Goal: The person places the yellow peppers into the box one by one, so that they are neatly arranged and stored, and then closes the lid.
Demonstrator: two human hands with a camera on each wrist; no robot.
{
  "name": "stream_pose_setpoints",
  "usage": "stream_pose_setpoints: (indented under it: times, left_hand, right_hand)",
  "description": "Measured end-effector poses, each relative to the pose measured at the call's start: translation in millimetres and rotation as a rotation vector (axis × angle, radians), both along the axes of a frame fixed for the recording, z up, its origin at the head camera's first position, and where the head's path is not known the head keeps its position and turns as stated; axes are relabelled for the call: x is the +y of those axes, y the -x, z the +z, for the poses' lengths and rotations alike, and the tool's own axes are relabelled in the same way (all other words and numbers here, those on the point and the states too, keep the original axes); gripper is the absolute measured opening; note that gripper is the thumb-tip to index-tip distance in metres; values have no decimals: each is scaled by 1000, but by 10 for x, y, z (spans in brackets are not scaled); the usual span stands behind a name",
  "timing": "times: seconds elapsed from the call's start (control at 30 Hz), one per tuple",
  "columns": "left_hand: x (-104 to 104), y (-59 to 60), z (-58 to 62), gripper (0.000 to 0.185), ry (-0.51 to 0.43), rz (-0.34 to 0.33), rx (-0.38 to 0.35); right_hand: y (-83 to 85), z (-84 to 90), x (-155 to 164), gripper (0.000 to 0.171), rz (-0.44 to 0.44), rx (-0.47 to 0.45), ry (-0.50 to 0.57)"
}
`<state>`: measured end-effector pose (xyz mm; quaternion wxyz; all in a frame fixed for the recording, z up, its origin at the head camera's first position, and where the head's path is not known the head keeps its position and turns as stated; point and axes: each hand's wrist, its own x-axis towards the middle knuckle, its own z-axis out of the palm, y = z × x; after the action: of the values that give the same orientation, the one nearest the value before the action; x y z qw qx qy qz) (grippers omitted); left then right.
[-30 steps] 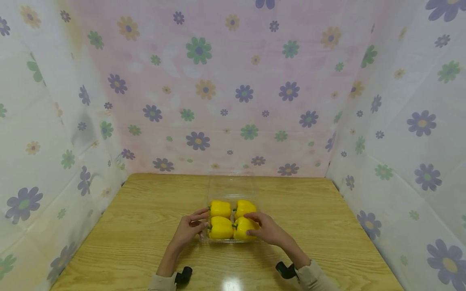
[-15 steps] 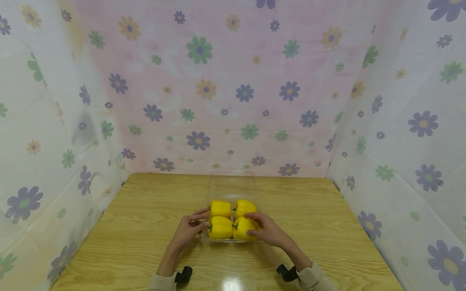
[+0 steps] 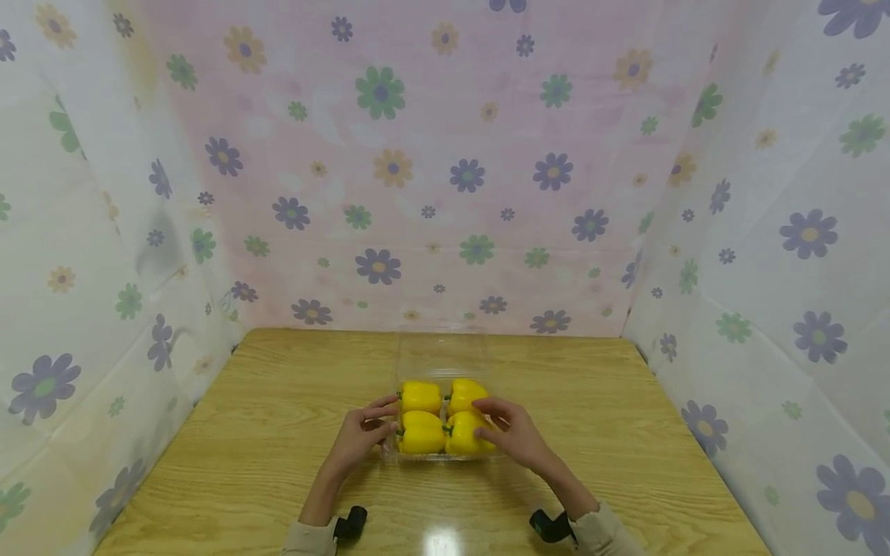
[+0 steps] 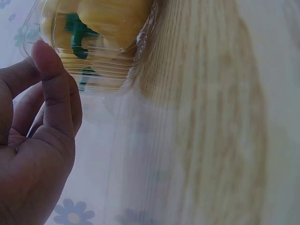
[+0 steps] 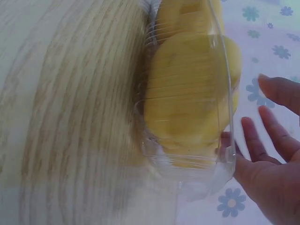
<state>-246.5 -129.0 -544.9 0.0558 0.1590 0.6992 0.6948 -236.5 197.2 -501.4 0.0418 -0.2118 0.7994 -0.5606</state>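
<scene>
A clear plastic clamshell box (image 3: 442, 417) holding four yellow bell peppers (image 3: 420, 432) sits on the light wooden table (image 3: 278, 432), a little toward 6 o'clock of the table's middle, its transparent lid (image 3: 442, 357) standing open toward 12 o'clock.

The left hand (image 3: 361, 436) lies at the box's 9 o'clock side with its fingers lightly bent. In the left wrist view the thumb (image 4: 51, 79) presses against the ribbed clear wall, with green stems (image 4: 77, 33) showing through it; the fingers clench nothing.

The right hand (image 3: 511, 434) is at the box's 3 o'clock side, fingers spread and nearly straight, lying over the near right pepper (image 3: 464, 434). The right wrist view shows what the head view cannot: the fingers (image 5: 276, 126) stand apart from the box wall, and only the base of the palm (image 5: 243, 166) meets the box's rim near its corner.

Flowered cloth walls (image 3: 445, 170) close in the table on three sides.
</scene>
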Motion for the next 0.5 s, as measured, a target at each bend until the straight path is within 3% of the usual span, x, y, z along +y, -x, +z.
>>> stream_pose_setpoints:
  times: [0.27, 0.5]
  left_hand:
    - [6, 4, 28, 39, -5, 2, -1]
    - [-1, -2, 17, 39, -5, 1, -2]
  right_hand:
    - [136, -87, 76, 30, -141, -11, 280]
    - [262, -158, 162, 25, -310, -10, 352]
